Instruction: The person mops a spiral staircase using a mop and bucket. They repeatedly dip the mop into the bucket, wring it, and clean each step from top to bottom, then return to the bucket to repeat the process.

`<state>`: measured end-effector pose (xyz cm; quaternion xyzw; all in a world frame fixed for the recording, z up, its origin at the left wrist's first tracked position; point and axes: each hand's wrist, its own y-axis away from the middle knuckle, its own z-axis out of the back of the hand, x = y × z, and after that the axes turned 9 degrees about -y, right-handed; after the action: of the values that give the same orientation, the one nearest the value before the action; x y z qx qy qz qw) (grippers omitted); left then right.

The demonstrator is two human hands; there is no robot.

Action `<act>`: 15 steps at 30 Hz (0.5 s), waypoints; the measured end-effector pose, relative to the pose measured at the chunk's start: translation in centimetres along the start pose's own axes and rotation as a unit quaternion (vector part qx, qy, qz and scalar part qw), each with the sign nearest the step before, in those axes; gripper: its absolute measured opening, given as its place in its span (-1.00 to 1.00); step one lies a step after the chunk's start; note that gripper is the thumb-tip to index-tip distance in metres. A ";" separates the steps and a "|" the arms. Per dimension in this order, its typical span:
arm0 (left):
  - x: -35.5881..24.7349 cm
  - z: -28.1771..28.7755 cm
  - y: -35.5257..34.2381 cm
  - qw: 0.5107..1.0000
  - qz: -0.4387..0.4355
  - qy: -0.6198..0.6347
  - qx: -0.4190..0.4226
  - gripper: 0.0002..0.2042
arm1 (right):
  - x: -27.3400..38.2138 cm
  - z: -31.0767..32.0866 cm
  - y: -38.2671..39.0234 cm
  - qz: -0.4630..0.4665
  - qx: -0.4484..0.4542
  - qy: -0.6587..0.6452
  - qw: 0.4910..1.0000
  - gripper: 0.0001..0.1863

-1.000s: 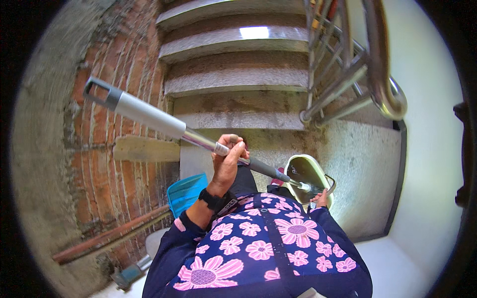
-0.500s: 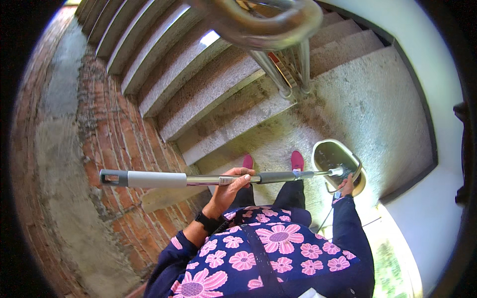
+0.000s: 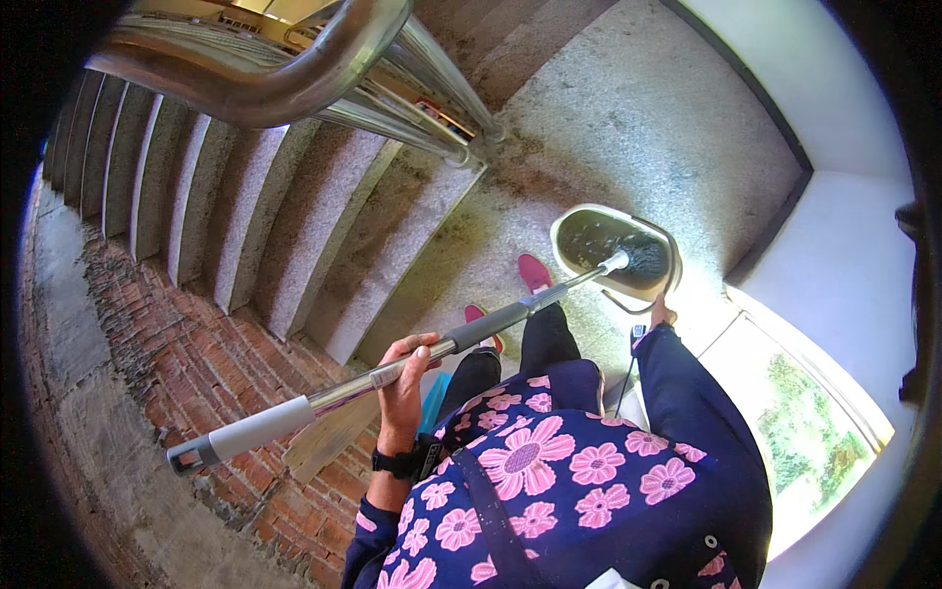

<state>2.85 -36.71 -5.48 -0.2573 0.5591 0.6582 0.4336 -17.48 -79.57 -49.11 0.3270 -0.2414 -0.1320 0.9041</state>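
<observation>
1. The pole [image 3: 500, 329] is held slantwise across the body, with its pale grip to the left and its white fitting inside the bucket [image 3: 582, 233]; what lies below the fitting is hard to make out.
2. By the left hand [image 3: 400, 378] the shaft is grasped near mid-length, with thumb and fingers wrapped round it, probably so that its weight is balanced.
3. By the right hand [image 3: 662, 312] the bucket seems to be gripped at the near right of its rim or handle; the fingers are mostly hidden. It is presumably steadied this way while the pole leans in it.
4. The bucket is kept beside the shoes [image 3: 533, 272], probably within easy reach; whether the floor [image 3: 569, 108] is touched cannot be told.
5. The speckled floor is stained with dark patches. It is bordered by stairs [image 3: 294, 245], a metal rail [image 3: 265, 93] and a white wall [image 3: 844, 255]; rough brickwork [image 3: 235, 383] is exposed at the left.
</observation>
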 end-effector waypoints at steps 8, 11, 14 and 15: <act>2.0 1.7 1.6 0.999 -0.006 0.033 0.005 -0.76 | -1.7 -2.8 10.0 -0.072 0.283 -0.088 0.952 -0.54; 3.1 2.9 1.9 0.999 -0.005 0.027 0.018 -0.74 | 0.5 -4.9 13.9 -0.020 0.387 -0.040 0.921 -0.61; 4.2 4.4 2.5 0.998 -0.014 0.040 0.041 -0.73 | 2.5 -6.8 17.7 0.053 0.385 -0.011 0.921 -0.57; 4.6 5.0 2.8 0.997 -0.013 0.050 0.056 -0.71 | 3.2 -7.2 18.7 0.054 0.393 -0.015 0.918 -0.59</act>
<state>-1.10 -30.56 -6.63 -0.2722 0.6128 0.6061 0.4279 -9.49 -62.99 -40.49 0.6400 -0.3048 0.0177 0.7051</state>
